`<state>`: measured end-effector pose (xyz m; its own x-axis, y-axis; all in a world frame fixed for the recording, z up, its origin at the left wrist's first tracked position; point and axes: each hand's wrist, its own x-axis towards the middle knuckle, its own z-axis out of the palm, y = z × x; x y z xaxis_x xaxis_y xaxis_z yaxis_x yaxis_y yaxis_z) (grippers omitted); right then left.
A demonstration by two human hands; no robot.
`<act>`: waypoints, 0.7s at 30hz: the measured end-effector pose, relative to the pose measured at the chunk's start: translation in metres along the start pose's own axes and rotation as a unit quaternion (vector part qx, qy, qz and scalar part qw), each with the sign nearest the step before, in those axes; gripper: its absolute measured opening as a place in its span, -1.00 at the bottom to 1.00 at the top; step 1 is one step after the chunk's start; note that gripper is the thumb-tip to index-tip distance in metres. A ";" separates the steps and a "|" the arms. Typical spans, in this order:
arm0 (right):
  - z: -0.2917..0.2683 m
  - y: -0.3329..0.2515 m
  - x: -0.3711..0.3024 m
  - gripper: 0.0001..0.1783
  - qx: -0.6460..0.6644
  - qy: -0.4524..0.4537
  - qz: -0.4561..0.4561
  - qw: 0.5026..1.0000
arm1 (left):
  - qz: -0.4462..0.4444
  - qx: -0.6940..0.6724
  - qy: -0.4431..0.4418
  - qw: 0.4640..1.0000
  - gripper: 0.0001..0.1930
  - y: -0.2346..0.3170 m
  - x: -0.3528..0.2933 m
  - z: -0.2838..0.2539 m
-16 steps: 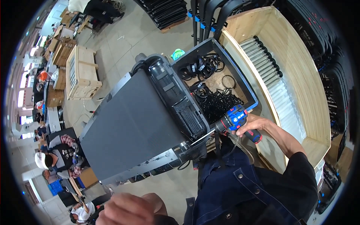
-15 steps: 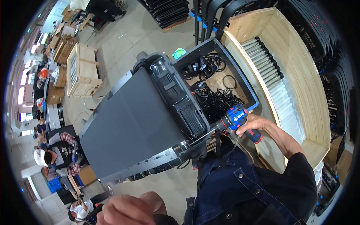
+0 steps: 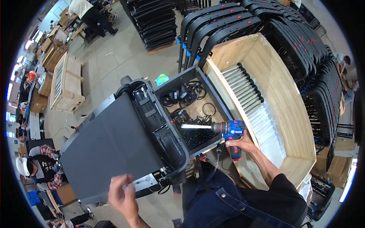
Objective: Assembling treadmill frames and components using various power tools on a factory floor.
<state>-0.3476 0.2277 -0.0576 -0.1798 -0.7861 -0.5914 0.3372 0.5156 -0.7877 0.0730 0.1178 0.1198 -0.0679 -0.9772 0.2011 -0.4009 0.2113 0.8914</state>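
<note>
The right hand wraps around the grip of a blue-and-black power drill, whose long bit points left over a dark bin. The left hand, blurred and fingers curved, hovers near the black-belted machine; whether it pinches anything, I cannot tell.

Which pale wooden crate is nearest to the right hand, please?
The open-topped crate at the right, holding metal tubes with black ends; its side stands just beside the right hand. The other pale crate stands much farther off, at the upper left.
</note>
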 end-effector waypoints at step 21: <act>-0.025 0.073 0.079 -0.22 -0.409 0.198 -0.049 0.889 | 0.032 0.356 0.106 0.928 -0.70 -0.205 -0.069 -0.014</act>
<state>-0.3604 0.2115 -0.1661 -0.5376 -0.7425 -0.3996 -0.4538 0.6542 -0.6051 0.1722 0.1426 -0.0712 0.0388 -0.9209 0.3879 -0.9092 0.1285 0.3959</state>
